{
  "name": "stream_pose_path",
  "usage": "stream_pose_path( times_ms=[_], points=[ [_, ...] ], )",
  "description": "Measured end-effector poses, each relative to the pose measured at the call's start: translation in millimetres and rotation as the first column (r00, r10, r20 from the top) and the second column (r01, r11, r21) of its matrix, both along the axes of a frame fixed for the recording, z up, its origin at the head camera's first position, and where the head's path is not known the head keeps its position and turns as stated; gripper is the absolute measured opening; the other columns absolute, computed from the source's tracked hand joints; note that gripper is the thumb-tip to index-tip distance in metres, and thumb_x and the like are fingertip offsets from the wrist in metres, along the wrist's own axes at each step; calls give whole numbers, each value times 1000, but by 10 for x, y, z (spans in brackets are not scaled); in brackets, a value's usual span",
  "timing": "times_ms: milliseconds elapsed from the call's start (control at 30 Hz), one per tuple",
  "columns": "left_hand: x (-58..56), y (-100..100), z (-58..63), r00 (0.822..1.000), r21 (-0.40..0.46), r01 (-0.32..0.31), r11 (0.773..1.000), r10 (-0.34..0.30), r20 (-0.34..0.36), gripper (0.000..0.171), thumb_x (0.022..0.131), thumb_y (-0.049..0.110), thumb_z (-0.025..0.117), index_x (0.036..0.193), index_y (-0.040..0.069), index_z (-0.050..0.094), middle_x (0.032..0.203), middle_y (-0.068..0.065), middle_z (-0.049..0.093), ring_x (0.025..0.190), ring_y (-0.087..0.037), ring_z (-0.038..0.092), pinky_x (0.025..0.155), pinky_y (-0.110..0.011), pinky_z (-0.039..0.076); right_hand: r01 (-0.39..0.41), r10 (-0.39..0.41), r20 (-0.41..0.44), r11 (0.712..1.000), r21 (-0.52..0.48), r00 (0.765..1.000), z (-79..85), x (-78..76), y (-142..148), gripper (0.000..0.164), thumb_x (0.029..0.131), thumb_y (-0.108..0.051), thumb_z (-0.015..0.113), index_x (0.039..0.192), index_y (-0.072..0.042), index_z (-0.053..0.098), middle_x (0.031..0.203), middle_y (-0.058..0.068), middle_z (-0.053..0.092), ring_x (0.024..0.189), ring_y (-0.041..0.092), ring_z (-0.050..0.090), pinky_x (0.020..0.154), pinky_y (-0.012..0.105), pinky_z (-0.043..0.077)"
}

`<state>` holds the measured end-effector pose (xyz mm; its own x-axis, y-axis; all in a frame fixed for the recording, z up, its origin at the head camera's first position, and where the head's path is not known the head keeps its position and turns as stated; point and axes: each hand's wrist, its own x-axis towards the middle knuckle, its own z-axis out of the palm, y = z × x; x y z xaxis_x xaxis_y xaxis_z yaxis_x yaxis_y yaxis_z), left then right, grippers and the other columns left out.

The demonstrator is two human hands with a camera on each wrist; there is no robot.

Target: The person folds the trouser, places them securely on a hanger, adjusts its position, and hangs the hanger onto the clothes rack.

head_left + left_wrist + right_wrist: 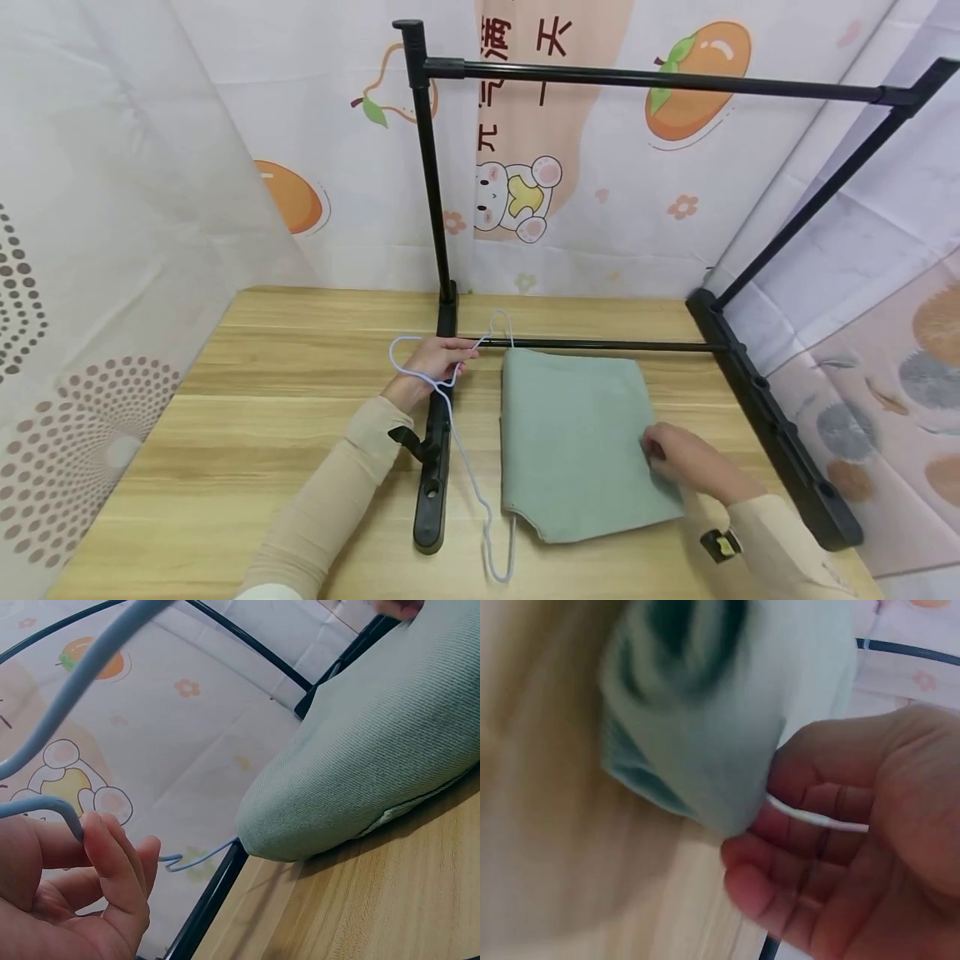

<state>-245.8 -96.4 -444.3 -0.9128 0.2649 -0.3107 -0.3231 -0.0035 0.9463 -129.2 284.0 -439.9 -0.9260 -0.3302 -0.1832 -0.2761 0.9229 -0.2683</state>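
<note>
My left hand (431, 360) pinches a thin pale-blue clothes hanger (488, 533) near its neck, and the hook curves beside the wrist. The wire's two ends run into the left fold of a sage-green garment (577, 442), whose kind I cannot tell. In the left wrist view, the hanger (88, 669) passes close to the camera and meets the garment (360, 750) at its rounded fold. On the garment's right edge, my right hand (693, 460) grips the layers between thumb and fingers. The right wrist view shows rolled layers of this garment (705, 757), partly blurred.
A black rack stands around the work, with a top rail (637, 77), a low crossbar (600, 343) and feet on the left (430, 517) and right (780, 425). The wooden table (300, 400) backs onto a printed curtain (360, 208).
</note>
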Motion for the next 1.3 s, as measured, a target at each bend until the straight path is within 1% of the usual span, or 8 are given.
stream_pose_path(
  times_ms=[167, 400, 500, 633, 800, 900, 1033, 1300],
  points=[
    [31, -37, 19, 1000, 10, -4, 1000, 4, -30, 35, 96, 3, 56, 128, -11, 56, 113, -24, 66, 61, -4, 54, 56, -13, 45, 137, -135, -59, 990, 31, 989, -178, 226, -119, 6, 87, -1, 57, 82, -3, 54, 73, 4, 48, 61, 14, 42, 50, 24, 36],
    [51, -15, 32, 999, 24, -11, 1000, 12, -31, 34, 96, 3, 56, 126, -11, 58, 112, -24, 67, 60, -5, 54, 55, -13, 45, 135, -132, -96, 990, 26, 987, -166, 339, -157, 11, 84, 0, 60, 77, -7, 53, 69, 1, 48, 61, 12, 42, 51, 26, 36],
    [29, 10, 0, 1000, 3, -9, 1000, 9, -6, 35, 96, 3, 56, 129, -10, 56, 104, -16, 69, 61, -6, 54, 56, -14, 45, 131, -131, -46, 991, -20, 990, -78, 370, -135, 15, 82, -8, 70, 76, -10, 57, 69, -2, 50, 61, 11, 42, 51, 24, 36],
    [8, 17, -13, 1000, 14, -5, 1000, 5, 10, 37, 97, 2, 55, 132, -11, 53, 89, -1, 68, 60, -5, 53, 55, -13, 45, 97, -82, 118, 988, -120, 990, -36, 404, -119, 28, 75, -20, 82, 72, -14, 54, 66, -6, 48, 60, 7, 40, 52, 22, 34],
    [12, 12, 14, 1000, 27, -7, 1000, 6, 11, 37, 97, 2, 54, 132, -9, 54, 87, 1, 67, 59, -5, 52, 55, -13, 44, 69, -34, 208, 984, -162, 977, -40, 390, -111, 37, 69, -23, 85, 72, -14, 50, 66, -6, 47, 59, 6, 39, 51, 22, 34],
    [21, 14, 21, 1000, 18, 1, 1000, -1, 3, 37, 97, 2, 55, 131, -10, 54, 87, 1, 67, 60, -5, 53, 55, -13, 44, 49, -6, 230, 983, -179, 973, 0, 350, -90, 33, 74, -25, 83, 72, -13, 52, 65, -6, 48, 58, 6, 40, 50, 21, 34],
    [19, 6, 20, 1000, 8, 3, 1000, -3, -3, 38, 97, 3, 54, 132, -11, 53, 86, 2, 67, 61, -6, 53, 54, -13, 44, 15, 36, 224, 975, -221, 974, 75, 249, -122, 27, 82, -25, 77, 72, -13, 54, 64, -7, 48, 57, 3, 40, 50, 20, 35],
    [16, 3, 36, 1000, 6, 5, 1000, -5, 9, 39, 96, 3, 56, 132, -10, 53, 87, 1, 68, 62, -7, 55, 56, -14, 45, -16, 59, 199, 977, -212, 978, 138, 139, -280, 26, 86, -29, 73, 74, -14, 56, 66, -7, 48, 59, 4, 41, 51, 21, 34]
  ],
)
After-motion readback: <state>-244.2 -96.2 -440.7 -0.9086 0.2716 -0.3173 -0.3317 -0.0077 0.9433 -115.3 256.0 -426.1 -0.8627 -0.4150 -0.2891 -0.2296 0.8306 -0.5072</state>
